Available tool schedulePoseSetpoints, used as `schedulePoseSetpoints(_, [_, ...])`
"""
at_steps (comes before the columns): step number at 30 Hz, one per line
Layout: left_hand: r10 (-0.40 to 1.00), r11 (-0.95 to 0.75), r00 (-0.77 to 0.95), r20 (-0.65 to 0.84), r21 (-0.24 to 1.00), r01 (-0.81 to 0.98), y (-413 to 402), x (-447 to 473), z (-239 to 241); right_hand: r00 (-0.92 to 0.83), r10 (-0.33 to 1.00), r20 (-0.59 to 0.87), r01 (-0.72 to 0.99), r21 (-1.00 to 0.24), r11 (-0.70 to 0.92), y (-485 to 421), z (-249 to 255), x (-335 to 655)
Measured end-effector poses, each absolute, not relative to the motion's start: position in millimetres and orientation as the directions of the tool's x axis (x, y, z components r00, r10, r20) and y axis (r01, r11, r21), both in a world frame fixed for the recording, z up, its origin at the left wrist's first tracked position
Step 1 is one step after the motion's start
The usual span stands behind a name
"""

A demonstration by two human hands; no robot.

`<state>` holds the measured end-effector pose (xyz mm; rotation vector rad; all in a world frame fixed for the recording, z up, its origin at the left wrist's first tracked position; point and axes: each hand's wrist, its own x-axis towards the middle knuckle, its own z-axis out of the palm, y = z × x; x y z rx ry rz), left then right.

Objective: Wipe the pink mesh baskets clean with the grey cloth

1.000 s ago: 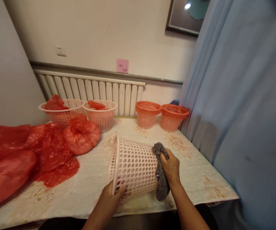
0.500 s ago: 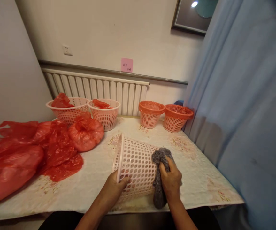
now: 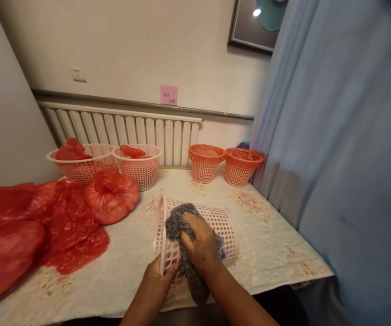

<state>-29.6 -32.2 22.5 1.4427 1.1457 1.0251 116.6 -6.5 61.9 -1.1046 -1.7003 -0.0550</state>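
Note:
A pale pink perforated plastic basket lies on its side on the table, its mouth facing left. My left hand grips the basket's rim at the near edge, fingers curled over it. My right hand presses a grey fuzzy cloth against the basket's upper side near the rim, fingers closed on the cloth. The cloth's tail hangs down in front of the basket, toward the table's front edge.
Crumpled red plastic bags cover the table's left side. Two pink baskets and two orange baskets stand along the back by the radiator. A blue curtain hangs at the right. The table has a floral tablecloth.
My right hand slid the grey cloth from the basket's base end leftward along its side to near the rim. My left hand kept its grip on the rim.

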Motion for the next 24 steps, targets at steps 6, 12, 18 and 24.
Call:
schedulePoseSetpoints(6, [0.976, -0.054, 0.216, 0.015, 0.983, 0.175, -43, -26, 18, 0.206, 0.764, 0.611, 0.72, -0.624, 0.305, 17, 46, 189])
schedulePoseSetpoints(12, [0.965, -0.12, 0.255, 0.06, 0.967, 0.223, -50, -28, 7, 0.412, 0.784, 0.464, 0.687, -0.723, 0.066, 17, 41, 238])
schedulePoseSetpoints(18, [0.953, -0.069, 0.303, 0.02, 0.986, 0.155, -52, -32, 13, 0.442, 0.743, 0.502, 0.677, -0.731, 0.091, -3, 30, 232])
schedulePoseSetpoints(24, [0.975, 0.059, 0.213, -0.063, 0.998, 0.023, -46, -24, 47, 0.442, 0.718, 0.538, 0.688, -0.717, 0.113, -19, 16, 228])
